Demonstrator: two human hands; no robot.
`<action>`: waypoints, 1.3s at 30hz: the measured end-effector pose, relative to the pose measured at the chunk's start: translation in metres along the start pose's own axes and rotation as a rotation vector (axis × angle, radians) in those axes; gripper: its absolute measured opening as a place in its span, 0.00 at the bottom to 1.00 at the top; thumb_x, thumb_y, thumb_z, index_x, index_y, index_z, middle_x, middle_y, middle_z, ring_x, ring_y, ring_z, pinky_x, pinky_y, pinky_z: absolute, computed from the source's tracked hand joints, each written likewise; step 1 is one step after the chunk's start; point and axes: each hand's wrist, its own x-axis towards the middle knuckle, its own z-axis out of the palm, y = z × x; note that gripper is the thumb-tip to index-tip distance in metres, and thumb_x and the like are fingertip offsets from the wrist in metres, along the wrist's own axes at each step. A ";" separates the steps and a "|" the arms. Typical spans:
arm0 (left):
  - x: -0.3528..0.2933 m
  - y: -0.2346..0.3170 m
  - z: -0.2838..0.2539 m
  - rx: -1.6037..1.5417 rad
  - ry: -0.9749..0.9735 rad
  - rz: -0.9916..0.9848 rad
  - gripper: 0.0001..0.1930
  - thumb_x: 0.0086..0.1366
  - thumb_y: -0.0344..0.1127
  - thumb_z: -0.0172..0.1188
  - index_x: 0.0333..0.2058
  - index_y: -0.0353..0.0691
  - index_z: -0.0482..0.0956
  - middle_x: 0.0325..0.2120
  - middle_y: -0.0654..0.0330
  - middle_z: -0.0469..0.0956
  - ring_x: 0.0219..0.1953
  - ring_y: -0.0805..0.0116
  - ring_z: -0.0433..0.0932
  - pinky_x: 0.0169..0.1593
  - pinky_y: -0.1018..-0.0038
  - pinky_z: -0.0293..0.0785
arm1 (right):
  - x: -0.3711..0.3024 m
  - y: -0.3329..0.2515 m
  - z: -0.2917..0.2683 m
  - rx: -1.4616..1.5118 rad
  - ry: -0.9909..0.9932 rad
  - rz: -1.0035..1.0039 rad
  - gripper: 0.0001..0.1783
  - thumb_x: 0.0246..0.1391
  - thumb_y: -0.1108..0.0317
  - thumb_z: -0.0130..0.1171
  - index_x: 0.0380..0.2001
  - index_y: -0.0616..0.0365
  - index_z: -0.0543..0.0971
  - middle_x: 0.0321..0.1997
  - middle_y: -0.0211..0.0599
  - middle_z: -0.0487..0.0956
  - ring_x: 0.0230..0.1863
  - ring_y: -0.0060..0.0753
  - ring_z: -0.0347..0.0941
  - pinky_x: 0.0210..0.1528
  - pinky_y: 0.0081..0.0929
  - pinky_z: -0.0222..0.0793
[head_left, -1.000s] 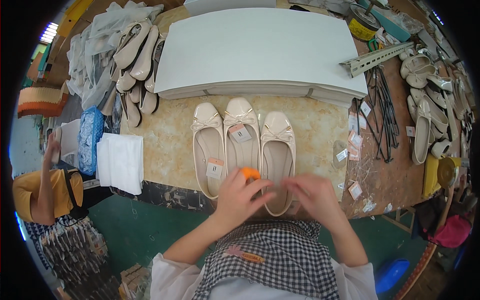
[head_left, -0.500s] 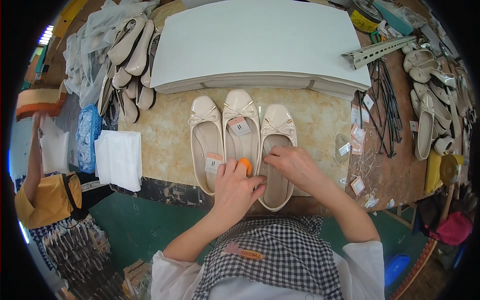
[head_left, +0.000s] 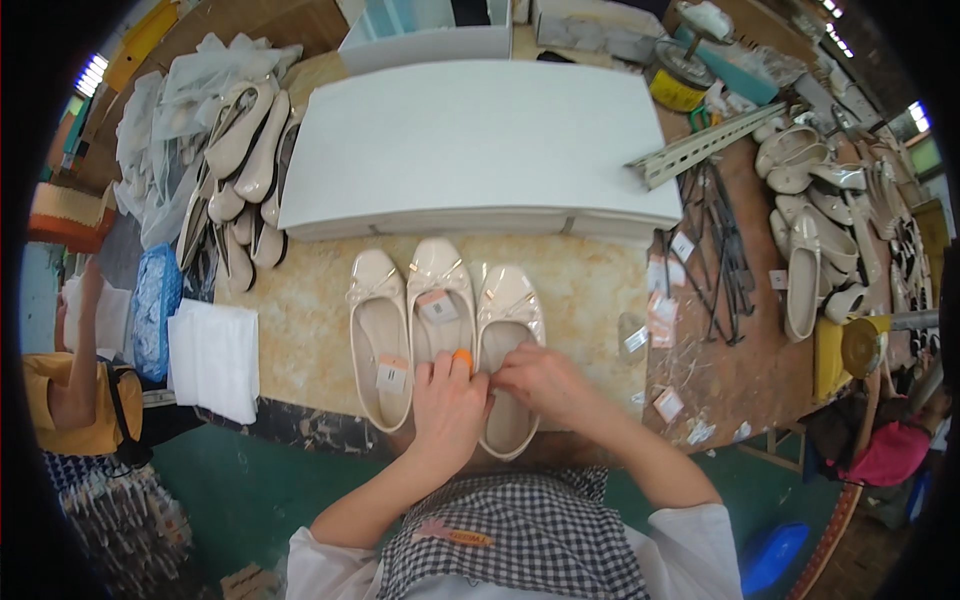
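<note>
And it's a shoe workshop: shoes (head_left: 440,332), loose tags (head_left: 668,404) on a scuffed bench (head_left: 765,378), shoe heaps (head_left: 803,265) either side, a co-worker (head_left: 68,402) nearby

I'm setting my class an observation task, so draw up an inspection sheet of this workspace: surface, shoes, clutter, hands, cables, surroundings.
Surface: marbled tabletop, with scuffed brown wood to its right.
Job's things: left shoe, middle shoe and right shoe, side by side, toes away from the person; tags show in the first two.
Clutter: loose tag, black rods, perforated metal strip, shoe piles left and right.
Hands: left hand and right hand meet over the right shoe; whatever is between the fingertips is hidden.
Cables: nothing seen.
Surroundings: green floor; a co-worker in yellow at far left.
</note>
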 end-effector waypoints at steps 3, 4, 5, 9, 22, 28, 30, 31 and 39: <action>0.004 -0.002 -0.004 -0.137 0.027 0.057 0.04 0.47 0.32 0.63 0.22 0.39 0.79 0.28 0.56 0.69 0.39 0.57 0.67 0.40 0.64 0.62 | -0.007 -0.006 0.001 -0.051 0.035 0.040 0.04 0.46 0.69 0.56 0.25 0.56 0.79 0.28 0.33 0.75 0.37 0.37 0.72 0.37 0.30 0.71; 0.003 -0.005 -0.006 -0.191 0.026 0.067 0.04 0.48 0.31 0.62 0.21 0.38 0.78 0.27 0.55 0.68 0.38 0.56 0.66 0.39 0.64 0.63 | -0.006 -0.011 -0.004 -0.130 0.078 0.021 0.04 0.46 0.69 0.57 0.25 0.56 0.78 0.28 0.33 0.75 0.37 0.36 0.72 0.37 0.30 0.72; 0.003 -0.009 -0.007 -0.272 0.040 0.071 0.04 0.50 0.31 0.61 0.20 0.38 0.77 0.26 0.56 0.69 0.36 0.58 0.67 0.38 0.65 0.63 | -0.006 -0.020 -0.012 -0.207 0.120 0.009 0.03 0.45 0.70 0.57 0.25 0.56 0.78 0.29 0.33 0.75 0.38 0.35 0.72 0.36 0.30 0.72; 0.005 -0.024 -0.005 -0.950 -0.122 -0.209 0.10 0.58 0.31 0.56 0.19 0.36 0.75 0.23 0.61 0.73 0.28 0.68 0.70 0.32 0.73 0.65 | -0.012 -0.031 -0.028 -0.119 0.143 0.137 0.07 0.47 0.71 0.60 0.31 0.61 0.79 0.29 0.37 0.76 0.39 0.35 0.73 0.40 0.27 0.71; 0.010 -0.017 -0.002 -1.235 -0.153 -0.372 0.10 0.62 0.32 0.59 0.41 0.37 0.81 0.30 0.58 0.83 0.30 0.74 0.81 0.32 0.79 0.75 | -0.027 -0.026 -0.028 0.847 0.116 0.583 0.11 0.55 0.73 0.60 0.41 0.64 0.80 0.37 0.33 0.82 0.37 0.19 0.76 0.41 0.18 0.72; 0.012 -0.013 -0.009 -0.980 -0.148 -0.282 0.08 0.59 0.32 0.61 0.37 0.37 0.82 0.29 0.54 0.82 0.29 0.67 0.82 0.33 0.75 0.75 | -0.025 -0.014 -0.012 0.815 0.197 0.579 0.09 0.53 0.73 0.62 0.37 0.65 0.80 0.37 0.33 0.82 0.38 0.19 0.77 0.41 0.18 0.73; 0.011 -0.016 -0.007 -0.927 -0.109 -0.237 0.08 0.58 0.32 0.61 0.36 0.37 0.82 0.28 0.53 0.82 0.28 0.65 0.81 0.32 0.74 0.74 | -0.025 -0.011 -0.005 0.872 0.223 0.584 0.09 0.53 0.72 0.62 0.37 0.65 0.80 0.36 0.32 0.82 0.38 0.19 0.77 0.41 0.18 0.73; 0.011 -0.017 -0.004 -0.910 -0.092 -0.208 0.08 0.58 0.32 0.62 0.35 0.36 0.82 0.28 0.53 0.82 0.27 0.64 0.81 0.32 0.74 0.74 | -0.026 -0.010 -0.004 0.892 0.240 0.592 0.09 0.54 0.72 0.62 0.37 0.64 0.80 0.36 0.32 0.82 0.38 0.19 0.77 0.42 0.18 0.73; 0.014 -0.015 -0.011 -0.872 -0.105 -0.172 0.07 0.56 0.28 0.62 0.33 0.33 0.83 0.24 0.55 0.81 0.24 0.72 0.77 0.29 0.78 0.70 | -0.026 -0.012 -0.009 0.931 0.226 0.546 0.08 0.54 0.71 0.62 0.36 0.62 0.80 0.34 0.30 0.81 0.38 0.19 0.76 0.43 0.20 0.72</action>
